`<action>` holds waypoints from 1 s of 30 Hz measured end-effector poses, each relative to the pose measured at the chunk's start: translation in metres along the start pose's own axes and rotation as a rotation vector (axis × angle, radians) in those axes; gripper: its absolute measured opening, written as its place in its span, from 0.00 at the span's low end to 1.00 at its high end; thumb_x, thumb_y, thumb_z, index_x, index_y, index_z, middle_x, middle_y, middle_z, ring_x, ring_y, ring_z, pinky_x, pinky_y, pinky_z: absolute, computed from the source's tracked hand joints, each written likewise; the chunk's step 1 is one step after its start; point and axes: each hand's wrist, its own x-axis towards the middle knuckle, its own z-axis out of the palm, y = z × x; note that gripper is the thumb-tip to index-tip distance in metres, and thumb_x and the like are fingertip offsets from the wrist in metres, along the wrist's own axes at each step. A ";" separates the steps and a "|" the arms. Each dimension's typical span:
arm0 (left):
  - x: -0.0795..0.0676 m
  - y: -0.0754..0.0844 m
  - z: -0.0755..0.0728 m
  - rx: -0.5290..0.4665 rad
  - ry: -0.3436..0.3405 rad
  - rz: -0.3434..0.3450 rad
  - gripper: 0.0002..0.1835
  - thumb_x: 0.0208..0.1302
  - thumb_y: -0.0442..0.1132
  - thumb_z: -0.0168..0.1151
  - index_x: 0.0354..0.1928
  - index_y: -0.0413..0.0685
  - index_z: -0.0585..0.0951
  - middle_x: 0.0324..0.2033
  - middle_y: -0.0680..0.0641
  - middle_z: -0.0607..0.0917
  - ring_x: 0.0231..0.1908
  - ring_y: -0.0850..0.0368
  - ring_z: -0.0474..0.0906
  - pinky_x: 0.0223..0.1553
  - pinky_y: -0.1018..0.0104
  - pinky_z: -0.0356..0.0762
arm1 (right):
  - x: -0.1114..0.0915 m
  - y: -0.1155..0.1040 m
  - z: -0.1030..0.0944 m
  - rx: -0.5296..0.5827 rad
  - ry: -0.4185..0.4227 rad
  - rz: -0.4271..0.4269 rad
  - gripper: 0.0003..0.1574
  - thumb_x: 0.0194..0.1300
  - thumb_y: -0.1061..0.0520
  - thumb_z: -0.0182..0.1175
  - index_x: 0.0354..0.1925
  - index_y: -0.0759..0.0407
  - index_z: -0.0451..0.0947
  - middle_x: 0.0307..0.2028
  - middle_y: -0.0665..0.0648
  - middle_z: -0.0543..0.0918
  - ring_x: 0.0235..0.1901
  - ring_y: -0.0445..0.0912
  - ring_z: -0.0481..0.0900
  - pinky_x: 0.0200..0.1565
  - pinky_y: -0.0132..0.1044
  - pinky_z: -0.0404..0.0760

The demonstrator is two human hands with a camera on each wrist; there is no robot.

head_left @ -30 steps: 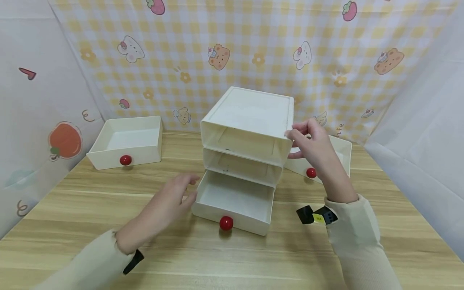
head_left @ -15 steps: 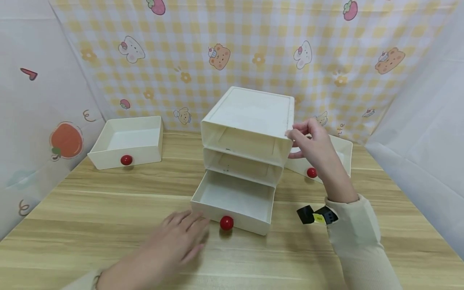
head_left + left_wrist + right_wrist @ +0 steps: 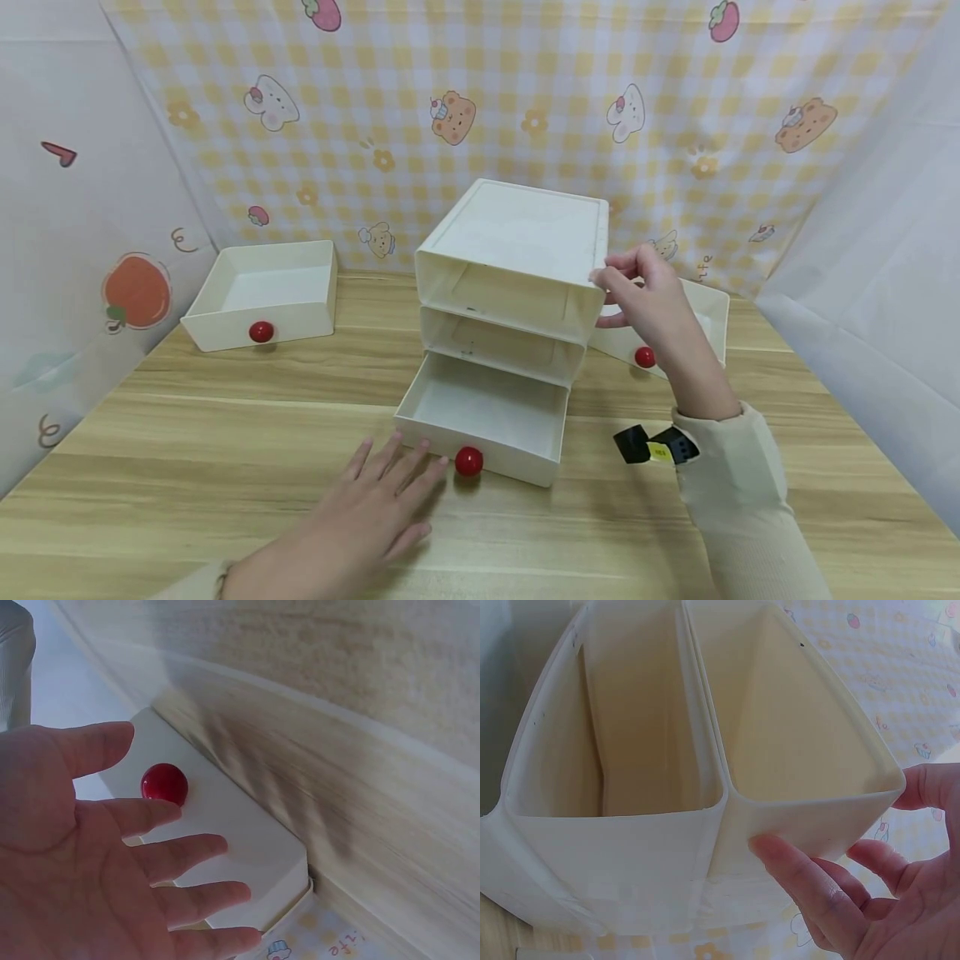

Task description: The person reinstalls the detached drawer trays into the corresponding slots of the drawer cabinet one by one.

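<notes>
A white drawer cabinet (image 3: 525, 237) stands mid-table with two open slots above. Its bottom drawer (image 3: 487, 408) is pulled partway out and has a red round knob (image 3: 468, 462). Flat and spread, my left hand (image 3: 352, 517) is in front of the drawer's left front, fingertips close to the panel and left of the knob; whether they touch it I cannot tell. In the left wrist view the palm and straight fingers (image 3: 187, 859) show, with nothing held. My right hand (image 3: 645, 292) holds the cabinet's upper right front corner, thumb on top and fingers against the side wall (image 3: 757, 877).
One loose white drawer (image 3: 262, 292) with a red knob sits at the back left of the wooden table (image 3: 225, 442). Another loose drawer (image 3: 708, 312) lies at the right, partly behind my right arm. A patterned cloth (image 3: 525, 50) hangs behind.
My left hand has moved from beside the drawer's left side toward me, to its front, and its fingers have spread. The right hand, cabinet and drawers stay in place.
</notes>
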 end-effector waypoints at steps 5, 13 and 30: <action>-0.002 0.001 0.001 0.044 0.013 0.001 0.32 0.66 0.58 0.46 0.69 0.54 0.62 0.68 0.43 0.62 0.67 0.37 0.55 0.64 0.36 0.54 | 0.000 0.000 0.000 0.004 -0.002 0.000 0.17 0.65 0.50 0.51 0.45 0.61 0.63 0.42 0.55 0.66 0.41 0.55 0.75 0.33 0.37 0.85; -0.002 0.002 0.003 0.049 0.054 0.010 0.31 0.67 0.57 0.45 0.69 0.55 0.61 0.69 0.44 0.60 0.67 0.36 0.55 0.63 0.36 0.55 | 0.000 0.000 0.000 0.008 0.001 -0.001 0.15 0.65 0.51 0.50 0.44 0.60 0.64 0.42 0.55 0.66 0.41 0.53 0.74 0.33 0.36 0.85; 0.007 -0.002 0.008 0.050 0.095 0.016 0.31 0.66 0.54 0.48 0.69 0.53 0.61 0.69 0.45 0.61 0.67 0.36 0.56 0.63 0.36 0.56 | 0.000 0.000 0.000 0.009 0.001 0.003 0.14 0.65 0.51 0.51 0.42 0.58 0.64 0.42 0.55 0.66 0.40 0.53 0.74 0.33 0.37 0.85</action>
